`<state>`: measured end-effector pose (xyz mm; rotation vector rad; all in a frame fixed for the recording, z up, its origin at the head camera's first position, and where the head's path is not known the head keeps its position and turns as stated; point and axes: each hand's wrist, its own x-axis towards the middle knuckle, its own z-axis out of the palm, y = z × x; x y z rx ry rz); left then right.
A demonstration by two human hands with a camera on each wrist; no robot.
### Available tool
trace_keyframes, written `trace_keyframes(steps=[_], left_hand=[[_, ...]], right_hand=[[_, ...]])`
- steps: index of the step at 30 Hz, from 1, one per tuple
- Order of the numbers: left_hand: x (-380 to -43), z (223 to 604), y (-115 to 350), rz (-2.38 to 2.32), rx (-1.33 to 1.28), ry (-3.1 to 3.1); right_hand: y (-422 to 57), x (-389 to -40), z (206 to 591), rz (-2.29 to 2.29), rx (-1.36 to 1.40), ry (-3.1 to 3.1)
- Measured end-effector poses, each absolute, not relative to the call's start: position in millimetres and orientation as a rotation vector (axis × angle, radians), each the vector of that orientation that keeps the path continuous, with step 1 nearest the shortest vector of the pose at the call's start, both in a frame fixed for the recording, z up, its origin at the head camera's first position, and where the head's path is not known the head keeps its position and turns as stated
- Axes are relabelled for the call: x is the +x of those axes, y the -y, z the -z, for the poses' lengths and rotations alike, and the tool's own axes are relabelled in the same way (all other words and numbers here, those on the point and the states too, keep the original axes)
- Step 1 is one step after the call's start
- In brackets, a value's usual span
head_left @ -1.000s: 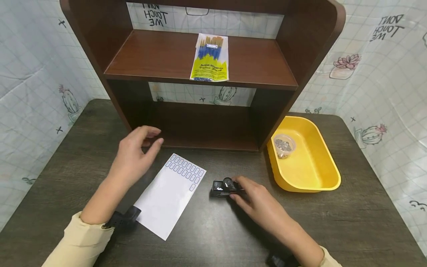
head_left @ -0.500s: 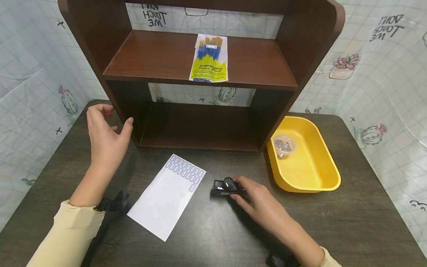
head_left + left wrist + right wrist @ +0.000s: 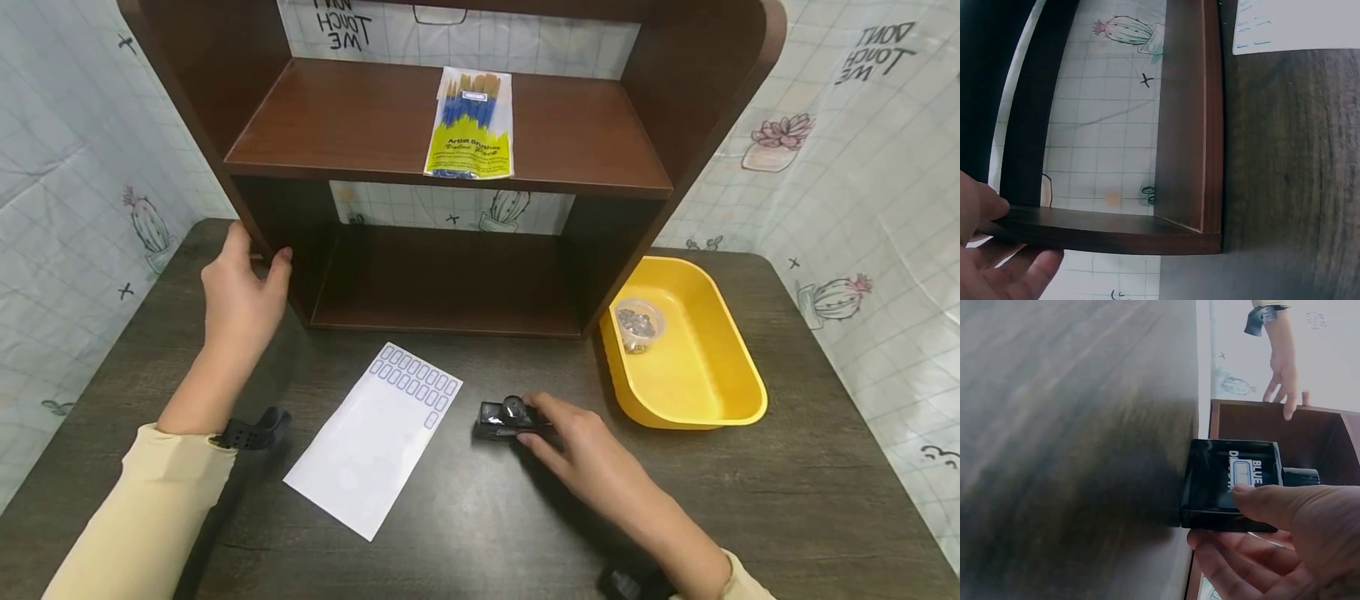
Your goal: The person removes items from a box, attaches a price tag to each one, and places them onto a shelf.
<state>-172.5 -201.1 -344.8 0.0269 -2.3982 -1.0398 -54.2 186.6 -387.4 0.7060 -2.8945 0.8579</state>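
Note:
My left hand (image 3: 243,296) is at the left side panel of the dark brown wooden shelf (image 3: 450,329). In the left wrist view, the thumb lies on the panel's inner face and the fingers (image 3: 1041,269) bend round its outer side. My right hand (image 3: 592,454) grips a black perfume bottle (image 3: 1229,484) standing on the table, thumb on one face and fingers on the other. Its front bears white lettering and a small blue-bordered label (image 3: 1244,474). A sheet of similar labels (image 3: 367,450) lies between the hands, its lower part bare.
A pack of artist brushes (image 3: 471,125) with a small label lies on the upper shelf board. Right of the shelf stands a yellow basin (image 3: 697,375) holding a small clear cup (image 3: 637,325) of shiny bits. Patterned sheeting (image 3: 840,200) hangs behind the table.
My left hand has moved left from above the label sheet and taken hold of the shelf's side panel. The right hand and the perfume bottle stay in place.

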Motion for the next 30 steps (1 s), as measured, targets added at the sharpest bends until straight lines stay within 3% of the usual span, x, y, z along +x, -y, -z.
trace_keyframes(steps=[14, 30], left_hand=[[-174, 349, 200, 1.016, 0.03, 2.348], [-175, 350, 198, 1.024, 0.038, 2.342]], right_hand=[[-178, -74, 382, -0.961, 0.694, 2.929], [-126, -138, 369, -1.141, 0.759, 2.83]])
